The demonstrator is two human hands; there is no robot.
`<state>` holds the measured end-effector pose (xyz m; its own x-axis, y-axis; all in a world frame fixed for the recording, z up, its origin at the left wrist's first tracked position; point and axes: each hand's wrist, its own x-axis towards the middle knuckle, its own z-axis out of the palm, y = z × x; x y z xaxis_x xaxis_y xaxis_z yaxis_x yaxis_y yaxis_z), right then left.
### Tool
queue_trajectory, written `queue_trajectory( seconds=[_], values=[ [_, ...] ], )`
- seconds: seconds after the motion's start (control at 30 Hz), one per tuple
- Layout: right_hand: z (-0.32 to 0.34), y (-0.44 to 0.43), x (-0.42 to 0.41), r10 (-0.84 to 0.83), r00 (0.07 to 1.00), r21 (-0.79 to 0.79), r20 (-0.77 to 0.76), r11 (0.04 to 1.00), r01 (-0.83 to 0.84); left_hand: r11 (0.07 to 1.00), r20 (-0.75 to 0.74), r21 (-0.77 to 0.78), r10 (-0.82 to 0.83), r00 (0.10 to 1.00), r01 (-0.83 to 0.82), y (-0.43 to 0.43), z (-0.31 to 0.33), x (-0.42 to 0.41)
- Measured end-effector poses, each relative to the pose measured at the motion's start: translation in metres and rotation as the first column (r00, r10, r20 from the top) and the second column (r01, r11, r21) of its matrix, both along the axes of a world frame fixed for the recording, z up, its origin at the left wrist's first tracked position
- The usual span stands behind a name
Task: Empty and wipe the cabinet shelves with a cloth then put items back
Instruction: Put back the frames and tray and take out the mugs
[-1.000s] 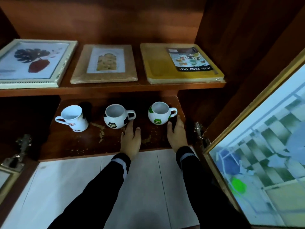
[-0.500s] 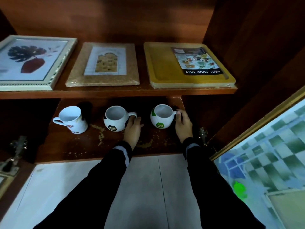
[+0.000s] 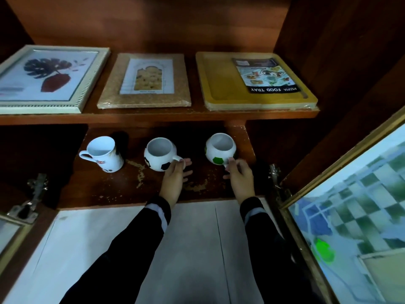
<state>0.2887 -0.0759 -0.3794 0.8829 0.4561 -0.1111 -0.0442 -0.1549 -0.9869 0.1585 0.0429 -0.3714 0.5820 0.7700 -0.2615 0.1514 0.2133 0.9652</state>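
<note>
Both hands have shifted from beside the mugs onto their handles, and the green-patched mug [image 3: 220, 150] now has its handle turned toward the person. Left of the left hand [image 3: 175, 179], a white logo mug [image 3: 103, 155] stands on the lower shelf [image 3: 122, 189]. The left hand pinches the handle of the black-patched mug [image 3: 158, 154], its other fingers spread. The right hand [image 3: 240, 179] pinches the green-patched mug's handle. Beyond both hands, the upper shelf [image 3: 153, 116] carries a framed print [image 3: 48, 77], a cork board [image 3: 144, 82] and a yellow food tray [image 3: 219, 84].

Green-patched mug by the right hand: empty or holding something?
Empty. The green-patched mug has its mouth facing up, and its bare white inside shows nothing in it; the right hand holds its handle.
</note>
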Motion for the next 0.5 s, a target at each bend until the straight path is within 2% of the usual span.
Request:
queue_trajectory(
  seconds=[0.23, 0.37, 0.5],
  values=[
    [0.012, 0.012, -0.024, 0.116, 0.937, 0.047, -0.329, 0.993, -0.106, 0.993, 0.005, -0.017, 0.118, 0.993, -0.118, -0.004, -0.003, -0.018],
    [0.017, 0.021, -0.031, 0.131, 0.927, 0.031, -0.352, 0.991, -0.128, 0.982, 0.009, -0.012, 0.190, 0.982, -0.190, -0.005, -0.003, -0.028],
    [0.015, 0.025, -0.036, 0.067, 0.944, 0.042, -0.324, 0.998, -0.057, 0.965, 0.015, 0.046, 0.256, 0.967, -0.256, -0.002, -0.001, -0.039]
  ],
)
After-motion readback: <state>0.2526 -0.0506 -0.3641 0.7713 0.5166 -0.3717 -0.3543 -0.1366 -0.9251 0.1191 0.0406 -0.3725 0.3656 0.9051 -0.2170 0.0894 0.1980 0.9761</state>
